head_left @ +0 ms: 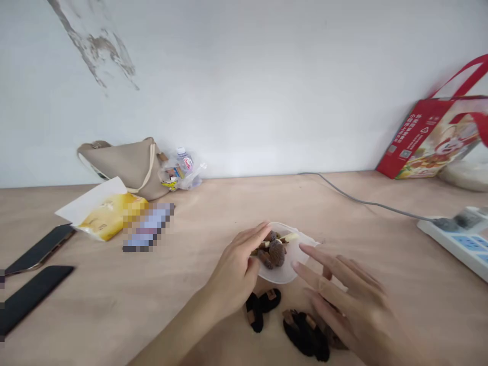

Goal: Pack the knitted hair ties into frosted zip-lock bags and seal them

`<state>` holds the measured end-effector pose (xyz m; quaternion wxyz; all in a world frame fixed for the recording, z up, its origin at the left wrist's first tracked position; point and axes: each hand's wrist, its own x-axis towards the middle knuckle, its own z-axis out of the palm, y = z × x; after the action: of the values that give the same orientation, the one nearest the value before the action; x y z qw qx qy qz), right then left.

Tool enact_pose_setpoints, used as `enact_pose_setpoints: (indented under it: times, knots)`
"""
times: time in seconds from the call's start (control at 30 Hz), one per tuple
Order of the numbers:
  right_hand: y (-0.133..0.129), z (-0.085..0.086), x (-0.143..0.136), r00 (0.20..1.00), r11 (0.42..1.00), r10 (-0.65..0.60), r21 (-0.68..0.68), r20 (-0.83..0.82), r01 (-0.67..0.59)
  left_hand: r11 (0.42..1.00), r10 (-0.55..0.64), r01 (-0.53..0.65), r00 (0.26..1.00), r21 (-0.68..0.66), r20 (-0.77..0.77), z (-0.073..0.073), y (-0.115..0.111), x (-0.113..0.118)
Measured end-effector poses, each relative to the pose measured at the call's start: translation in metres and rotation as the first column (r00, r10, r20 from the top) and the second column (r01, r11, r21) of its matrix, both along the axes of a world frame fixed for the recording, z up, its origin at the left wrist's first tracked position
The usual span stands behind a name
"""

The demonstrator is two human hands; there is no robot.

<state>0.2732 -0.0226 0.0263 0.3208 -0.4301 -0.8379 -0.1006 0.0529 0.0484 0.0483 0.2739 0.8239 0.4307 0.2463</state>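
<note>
The pale, translucent container (280, 277) sits between the fingers of your two hands, with fuzzy brown-grey bands (277, 252) bunched inside; whether it is a soft pouch or a shallow dish, you cannot tell from here. Your left hand (236, 264) is at its left edge, fingers curved over the rim and thumb lower down; whether they grip it is hidden. Your right hand (354, 295) has its fingers spread and released, index and middle tips over the right side; contact there cannot be made out.

For good control, keep your left fingers light on the rim, since the thin wall looks likely to flex or slide if pressed. Work with your right fingertips rather than the palm, and keep the bunched bands in sight between your hands. Fuzzy bands may cling together, so part them gently.

Nearer you, below the left fingers, lie two black bands (255, 315) with brown tags; more black bands (305, 335) lie beneath the right fingers, so mind that wrist. All rest on the tabletop (213, 213). Beyond your right fingers is a power strip (450, 244).
</note>
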Motion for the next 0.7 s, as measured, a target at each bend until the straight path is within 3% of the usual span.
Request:
enact_pose_setpoints:
  times: [0.13,0.23,0.4,0.5,0.57,0.7]
  knots:
    - [-0.008,-0.017,0.024,0.999,0.998,0.024,-0.051,0.048,-0.022,1.0,0.004,-0.004,1.0,0.006,-0.006,-0.001,0.0,0.0]
    - [-0.02,-0.035,0.04,0.981,0.98,0.105,-0.185,0.164,-0.074,1.0,-0.003,0.003,1.0,0.008,-0.006,0.0,0.0,0.001]
    - [-0.03,-0.05,0.05,0.97,0.955,0.098,-0.294,0.222,-0.03,1.0,-0.017,0.018,1.0,0.015,-0.024,0.003,-0.001,0.002]
    - [-0.027,-0.04,0.048,0.993,0.968,0.074,-0.246,0.093,-0.049,0.999,-0.025,0.026,0.999,0.024,-0.033,0.002,-0.001,0.002]
    - [-0.021,-0.027,0.04,0.999,0.983,-0.01,-0.182,-0.053,0.0,0.999,-0.028,0.029,0.999,0.023,-0.032,0.002,-0.001,0.002]
    - [-0.004,-0.004,0.014,0.957,0.989,-0.102,-0.135,-0.27,0.067,0.999,-0.035,0.035,0.999,0.019,-0.012,0.001,-0.001,0.003]
